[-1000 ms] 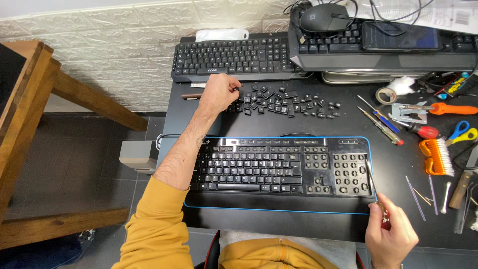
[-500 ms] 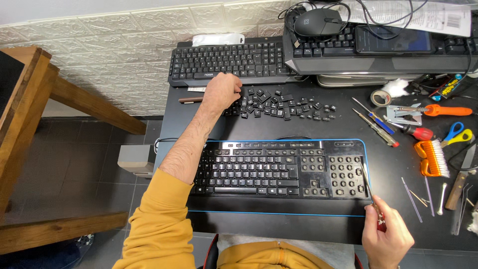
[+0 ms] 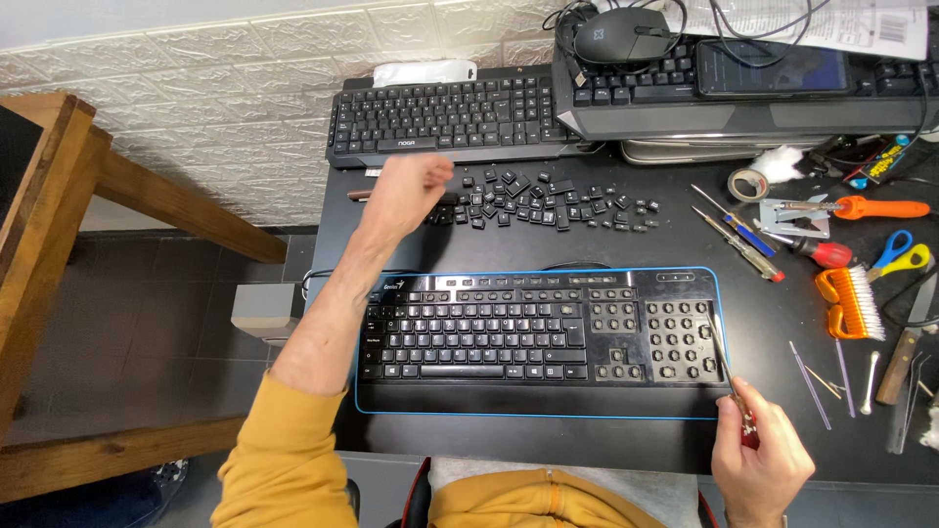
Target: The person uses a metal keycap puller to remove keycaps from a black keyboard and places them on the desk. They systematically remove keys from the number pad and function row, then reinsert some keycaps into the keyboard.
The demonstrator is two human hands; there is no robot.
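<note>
Two hands are at work over a black tabletop (image 3: 509,440), and we start at the far left, where a wooden frame (image 3: 59,196) stands beside it above a dark floor. Moving in, the left hand (image 3: 409,191) is raised just left of a scatter of loose black keycaps (image 3: 543,205), fingers curled in on themselves; whether that grip has a keycap inside it cannot be made out from here. Its yellow sleeve (image 3: 284,450) runs back toward the bottom edge.

Centre stage lies the black keyboard with a blue rim (image 3: 538,337), flat on the tabletop right in front of the person, many keys on its right-hand pad stripped off to bare round sockets. Behind it, against the white wall, sits a second black keyboard (image 3: 445,112), and further right a third keyboard (image 3: 724,93) with a black mouse (image 3: 621,34) on top.

Over to the right hand (image 3: 761,460): its grip is closed around a red-handled screwdriver (image 3: 732,376), the blade lying across the stripped pad's right edge. Beyond it lie more screwdrivers (image 3: 743,240), an orange brush (image 3: 853,303) and blue-and-yellow scissors (image 3: 900,256).
</note>
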